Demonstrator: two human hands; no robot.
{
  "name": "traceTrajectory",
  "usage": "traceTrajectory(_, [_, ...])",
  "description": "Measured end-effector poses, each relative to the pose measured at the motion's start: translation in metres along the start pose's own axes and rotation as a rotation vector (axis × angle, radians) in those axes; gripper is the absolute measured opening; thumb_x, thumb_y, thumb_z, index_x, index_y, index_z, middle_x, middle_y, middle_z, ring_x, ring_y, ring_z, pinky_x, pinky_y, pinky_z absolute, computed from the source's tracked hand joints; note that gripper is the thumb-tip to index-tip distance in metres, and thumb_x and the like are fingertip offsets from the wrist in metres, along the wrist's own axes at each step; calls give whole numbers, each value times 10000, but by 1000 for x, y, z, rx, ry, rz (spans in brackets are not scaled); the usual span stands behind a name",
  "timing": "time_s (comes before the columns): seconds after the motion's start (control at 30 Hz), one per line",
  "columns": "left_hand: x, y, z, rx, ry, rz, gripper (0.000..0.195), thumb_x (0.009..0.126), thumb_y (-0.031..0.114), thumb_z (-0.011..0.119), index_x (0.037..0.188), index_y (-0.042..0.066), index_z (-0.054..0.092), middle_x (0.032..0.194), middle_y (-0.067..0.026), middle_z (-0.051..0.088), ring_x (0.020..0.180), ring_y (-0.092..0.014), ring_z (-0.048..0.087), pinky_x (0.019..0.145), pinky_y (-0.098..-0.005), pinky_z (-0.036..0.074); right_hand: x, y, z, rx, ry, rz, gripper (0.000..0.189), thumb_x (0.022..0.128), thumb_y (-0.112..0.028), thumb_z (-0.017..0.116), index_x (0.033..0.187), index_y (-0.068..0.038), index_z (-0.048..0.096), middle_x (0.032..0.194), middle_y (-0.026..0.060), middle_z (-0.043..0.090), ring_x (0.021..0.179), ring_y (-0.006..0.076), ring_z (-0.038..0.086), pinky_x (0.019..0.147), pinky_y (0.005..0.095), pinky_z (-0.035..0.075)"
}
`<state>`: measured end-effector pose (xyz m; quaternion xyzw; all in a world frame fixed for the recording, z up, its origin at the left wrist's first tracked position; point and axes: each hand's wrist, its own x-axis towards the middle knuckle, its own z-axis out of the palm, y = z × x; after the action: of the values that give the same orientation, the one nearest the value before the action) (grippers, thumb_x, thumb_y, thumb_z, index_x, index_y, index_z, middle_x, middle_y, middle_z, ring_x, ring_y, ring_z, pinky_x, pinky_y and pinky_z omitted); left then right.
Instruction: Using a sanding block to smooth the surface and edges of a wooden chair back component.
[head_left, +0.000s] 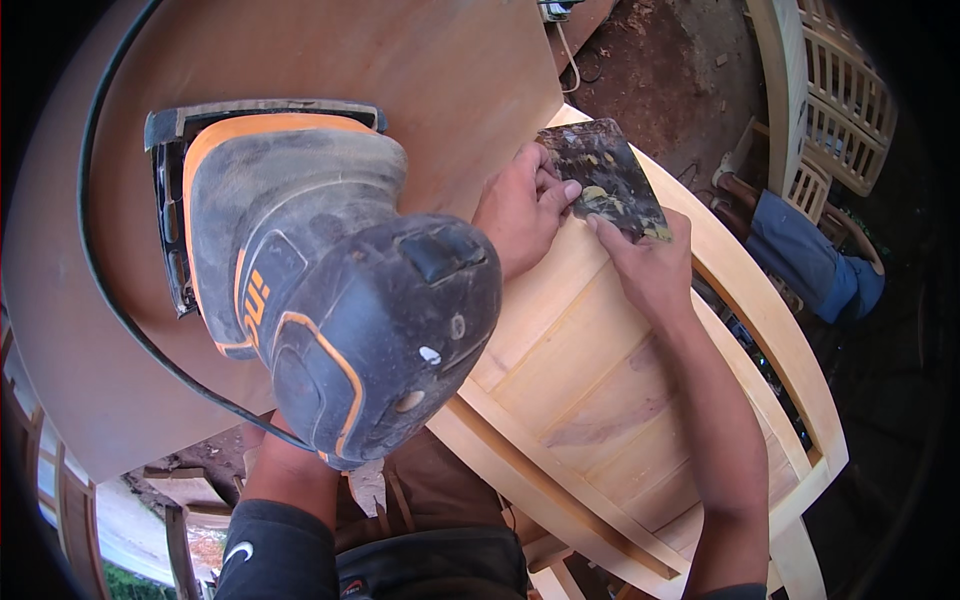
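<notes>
My left hand (525, 199) and my right hand (654, 259) both pinch a dark, flat rectangular piece (609, 169) with yellowish smears, its material unclear. The left hand grips its near left edge, while the right holds the near right corner. Beneath them lies a pale wooden slatted panel (570, 360) in a curved frame. A black and orange electric sheet sander (337, 300) stands close to the camera on a broad brown board (465, 60), covering part of my left forearm (289, 480).
The sander's black cable (86, 187) curves over the board's left side. At the right, a person in blue clothes (795, 247) bends beside slatted wooden furniture parts (847, 112). Wooden offcuts (184, 487) lie at lower left. Bare ground (660, 82) shows beyond the panel.
</notes>
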<state>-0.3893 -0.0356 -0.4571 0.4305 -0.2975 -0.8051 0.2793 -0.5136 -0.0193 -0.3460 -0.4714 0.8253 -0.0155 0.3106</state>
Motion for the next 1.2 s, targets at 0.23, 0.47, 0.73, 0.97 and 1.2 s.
traceTrajectory(0.23, [-4,4,6,-88,-55,-50,187,903,85,618,879,-16,462,688,-119,643,627,-156,621,598,-314,483,-7,-2,-8,61,15,73,180,781,-145,730,813,26,685,560,50,566,507,109,474,507,299,402])
traceTrajectory(0.47, [-8,12,10,-48,-128,-46,151,944,62,569,915,-3,437,772,-85,626,722,-114,636,649,-254,537,-12,-1,-18,24,6,76,174,786,-143,735,835,19,691,577,14,578,521,88,466,509,288,402])
traceTrajectory(0.73, [-17,21,28,-44,-180,-60,170,941,77,583,926,-7,436,772,-86,623,725,-109,628,662,-264,533,-27,7,-38,55,2,132,174,788,-145,742,845,14,700,571,7,569,530,71,456,507,269,388])
traceTrajectory(0.97, [-19,20,27,-42,-215,-62,180,940,71,576,1060,-16,473,830,-86,631,756,-101,615,664,-260,513,-38,-8,-56,-112,12,202,203,775,-163,762,852,11,692,640,10,608,571,69,479,530,268,401])
traceTrajectory(1.2, [-20,-18,-17,-73,65,-46,202,908,85,595,1060,-26,523,815,-97,663,779,-114,623,697,-268,496,-58,-7,-83,241,199,331,438,759,-70,787,1124,4,556,1038,60,637,934,127,612,820,264,482])
